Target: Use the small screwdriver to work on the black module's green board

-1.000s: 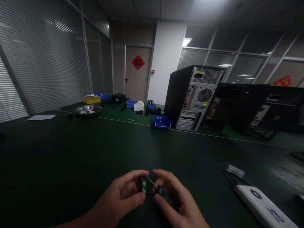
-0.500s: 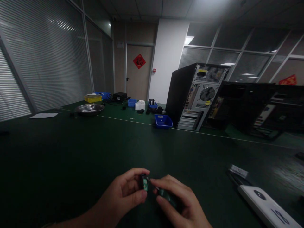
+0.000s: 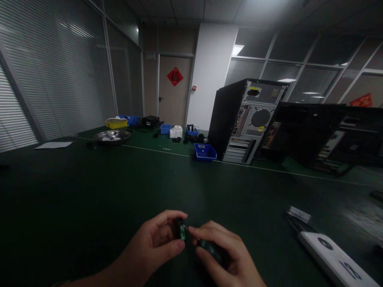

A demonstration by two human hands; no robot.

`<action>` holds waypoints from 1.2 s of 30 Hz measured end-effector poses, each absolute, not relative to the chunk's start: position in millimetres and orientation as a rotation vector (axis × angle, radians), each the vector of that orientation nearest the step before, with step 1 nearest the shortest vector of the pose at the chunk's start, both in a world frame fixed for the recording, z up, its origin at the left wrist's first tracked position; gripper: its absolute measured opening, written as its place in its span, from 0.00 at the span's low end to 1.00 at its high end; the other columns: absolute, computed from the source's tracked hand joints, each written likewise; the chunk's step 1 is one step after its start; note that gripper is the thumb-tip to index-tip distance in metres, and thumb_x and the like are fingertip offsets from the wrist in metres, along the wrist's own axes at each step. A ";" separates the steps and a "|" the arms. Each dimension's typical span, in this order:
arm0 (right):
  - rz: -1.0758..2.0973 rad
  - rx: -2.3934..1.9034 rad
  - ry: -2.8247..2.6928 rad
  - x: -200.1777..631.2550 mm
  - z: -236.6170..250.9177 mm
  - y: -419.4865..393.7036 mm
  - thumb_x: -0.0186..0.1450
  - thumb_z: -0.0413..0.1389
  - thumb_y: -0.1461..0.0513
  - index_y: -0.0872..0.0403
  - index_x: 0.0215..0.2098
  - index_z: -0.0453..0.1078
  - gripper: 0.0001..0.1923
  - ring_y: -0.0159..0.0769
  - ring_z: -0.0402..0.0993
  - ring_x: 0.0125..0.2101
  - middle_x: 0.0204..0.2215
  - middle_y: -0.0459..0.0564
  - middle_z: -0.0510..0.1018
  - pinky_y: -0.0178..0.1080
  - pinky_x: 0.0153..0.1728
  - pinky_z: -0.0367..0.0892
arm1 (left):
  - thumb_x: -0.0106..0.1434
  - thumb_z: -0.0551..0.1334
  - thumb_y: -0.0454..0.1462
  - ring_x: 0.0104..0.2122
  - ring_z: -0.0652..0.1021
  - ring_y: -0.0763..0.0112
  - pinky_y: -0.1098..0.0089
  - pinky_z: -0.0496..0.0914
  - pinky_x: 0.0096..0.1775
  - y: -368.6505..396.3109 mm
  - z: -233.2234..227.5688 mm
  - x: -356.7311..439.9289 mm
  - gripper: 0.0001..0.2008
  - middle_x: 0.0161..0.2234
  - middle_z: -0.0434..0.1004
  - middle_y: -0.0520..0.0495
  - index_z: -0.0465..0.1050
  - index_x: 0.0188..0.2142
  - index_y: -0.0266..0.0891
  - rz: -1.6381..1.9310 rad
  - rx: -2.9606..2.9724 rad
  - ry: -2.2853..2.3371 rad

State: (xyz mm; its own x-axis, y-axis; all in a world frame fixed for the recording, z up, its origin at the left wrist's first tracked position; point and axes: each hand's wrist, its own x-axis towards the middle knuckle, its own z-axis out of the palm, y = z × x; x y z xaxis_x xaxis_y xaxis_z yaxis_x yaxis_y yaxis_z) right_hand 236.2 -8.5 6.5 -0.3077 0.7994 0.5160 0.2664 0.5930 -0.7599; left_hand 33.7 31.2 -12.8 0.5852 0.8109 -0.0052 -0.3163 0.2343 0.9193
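Near the bottom middle, my left hand (image 3: 163, 239) pinches a small green circuit board (image 3: 182, 232) with a dark edge between thumb and fingertips. Just to its right, my right hand (image 3: 223, 249) is closed around the dark green handle of a screwdriver (image 3: 209, 248). The right index fingertip lies along the thin shaft, close to the board's right side. Whether the tip touches the board is too small and dim to tell. Both hands are above the green tabletop (image 3: 119, 191).
A white power bank (image 3: 335, 255) with a cable lies at the right. Farther back stand a blue bin (image 3: 205, 152), a black computer tower (image 3: 245, 119), a metal bowl (image 3: 112, 137), a yellow tray (image 3: 116, 124) and a white housing (image 3: 176, 132). A paper sheet (image 3: 54, 145) lies at left.
Both hands stay nearly in place, still holding the board and the screwdriver. The board appears turned slightly, its green face narrower. The whole view has shifted a little.
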 end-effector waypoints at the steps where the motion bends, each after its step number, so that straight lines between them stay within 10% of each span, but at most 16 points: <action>1: 0.695 -0.860 -1.855 236.3 6.6 -8.5 0.61 0.56 0.73 0.44 0.50 0.74 0.23 0.39 0.78 0.34 0.34 0.51 0.80 0.39 0.35 0.72 | 0.56 0.70 0.34 0.44 0.80 0.65 0.65 0.69 0.45 31.2 -12.5 33.7 0.19 0.40 0.82 0.48 0.72 0.47 0.43 0.826 1.072 0.550; 36: 0.761 -1.001 -1.845 236.1 7.7 -9.6 0.64 0.55 0.70 0.48 0.48 0.74 0.17 0.39 0.78 0.38 0.36 0.50 0.80 0.39 0.39 0.70 | 0.58 0.68 0.30 0.51 0.77 0.60 0.57 0.64 0.55 26.4 -3.4 32.0 0.22 0.46 0.82 0.44 0.71 0.52 0.42 0.765 1.114 0.566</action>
State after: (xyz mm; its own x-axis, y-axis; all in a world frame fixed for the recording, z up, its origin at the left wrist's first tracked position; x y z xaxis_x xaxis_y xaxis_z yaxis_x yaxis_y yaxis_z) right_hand 236.1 -9.6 7.7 -0.2901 0.8670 0.4052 0.3296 0.4880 -0.8082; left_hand 32.0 26.4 -3.4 0.6228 0.7819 -0.0289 -0.2569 0.2392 0.9364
